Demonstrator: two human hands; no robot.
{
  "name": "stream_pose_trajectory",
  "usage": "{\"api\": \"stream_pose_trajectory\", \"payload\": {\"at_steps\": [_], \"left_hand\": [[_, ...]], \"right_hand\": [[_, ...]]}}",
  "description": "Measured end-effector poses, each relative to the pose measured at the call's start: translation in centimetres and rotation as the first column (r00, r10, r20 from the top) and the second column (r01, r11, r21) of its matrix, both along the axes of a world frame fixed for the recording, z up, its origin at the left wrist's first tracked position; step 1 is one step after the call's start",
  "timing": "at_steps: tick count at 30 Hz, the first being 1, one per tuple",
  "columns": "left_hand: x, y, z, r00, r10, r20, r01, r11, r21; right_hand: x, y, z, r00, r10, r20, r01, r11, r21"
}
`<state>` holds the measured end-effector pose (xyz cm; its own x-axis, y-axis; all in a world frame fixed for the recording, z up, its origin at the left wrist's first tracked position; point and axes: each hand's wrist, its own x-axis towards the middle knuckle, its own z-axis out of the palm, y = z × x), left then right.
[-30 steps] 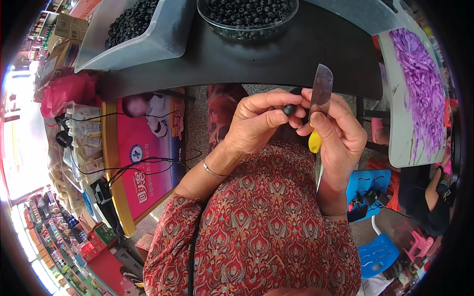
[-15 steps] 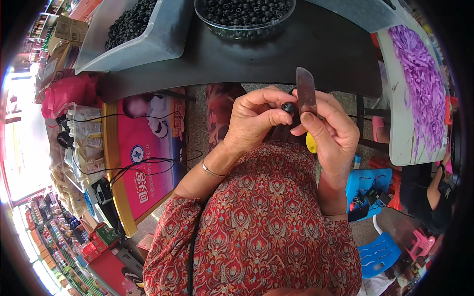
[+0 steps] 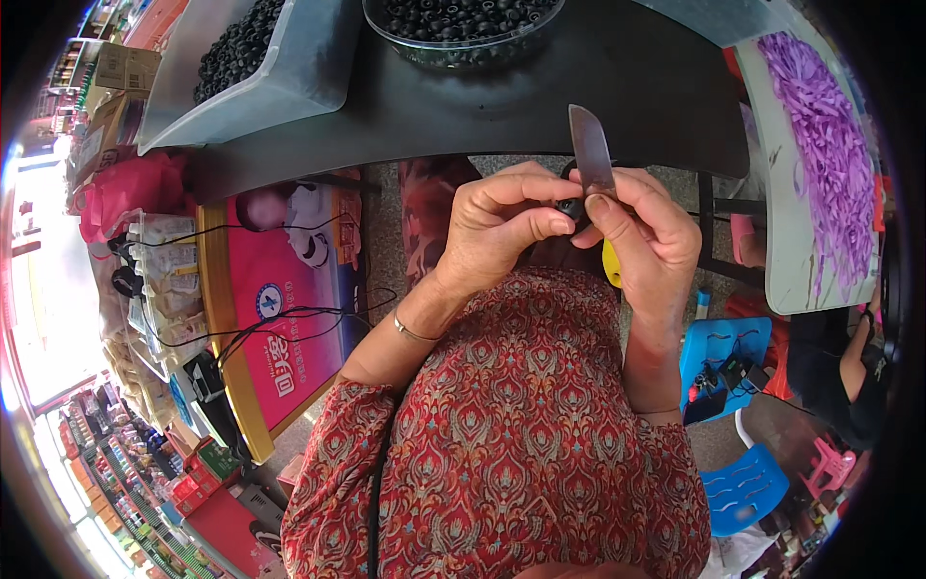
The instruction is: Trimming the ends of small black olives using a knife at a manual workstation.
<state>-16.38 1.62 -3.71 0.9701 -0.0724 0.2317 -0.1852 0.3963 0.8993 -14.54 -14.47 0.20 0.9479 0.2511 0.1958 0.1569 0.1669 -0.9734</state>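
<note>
Between the thumb and forefinger of my left hand [image 3: 506, 220] is a small black round piece [image 3: 570, 206], its hollow end partly showing. My right hand [image 3: 646, 222] grips a knife [image 3: 591, 150] with a yellow handle [image 3: 612, 263], the blade pointing up and away from me. My right thumb presses on the lower part of the blade, close beside the black piece. Both hands meet in front of my body, just short of the table's near edge. Similar black pieces fill a clear round bowl [image 3: 468, 56] at the far side.
A translucent bin [image 3: 299, 87] with many more black pieces stands on the dark table [image 3: 453, 116] at the far left. At right, purple strips [image 3: 825, 164] lie on a pale board [image 3: 786, 256]. Blue chairs [image 3: 741, 490] stand at lower right, a pink-fronted cabinet [image 3: 265, 362] at left.
The knife has tilted, its tip swinging left and away. My right hand has closed in slightly on my left, and the black piece has turned between my fingers.
</note>
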Motion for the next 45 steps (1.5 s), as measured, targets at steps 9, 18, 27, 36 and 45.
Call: {"api": "stream_pose_trajectory", "payload": {"at_steps": [9,18,27,36,45], "left_hand": [[0.3,-0.3,0.1,0.999,-0.011,-0.040,0.004,0.986,-0.167],[0.3,-0.4,-0.4,0.991,-0.101,-0.092,0.075,0.963,-0.258],[0.2,0.0,-1.2,0.980,-0.187,-0.062,0.132,0.856,-0.500],[0.0,-0.3,-1.0,0.946,-0.259,-0.195,0.117,0.833,-0.540],[0.0,-0.5,-0.4,0.929,-0.278,-0.244,0.117,0.847,-0.519]], "right_hand": [[-0.5,0.9,0.3,0.986,-0.044,0.158,0.058,0.995,-0.083],[0.5,0.4,-1.1,0.999,-0.028,0.020,0.027,0.997,0.069],[0.0,0.7,-0.8,1.000,0.015,0.016,-0.017,0.991,0.132],[0.0,0.6,-1.2,1.000,-0.001,0.016,-0.001,0.991,0.136],[0.1,0.7,-0.4,0.994,-0.023,0.102,0.024,1.000,-0.002]]}}
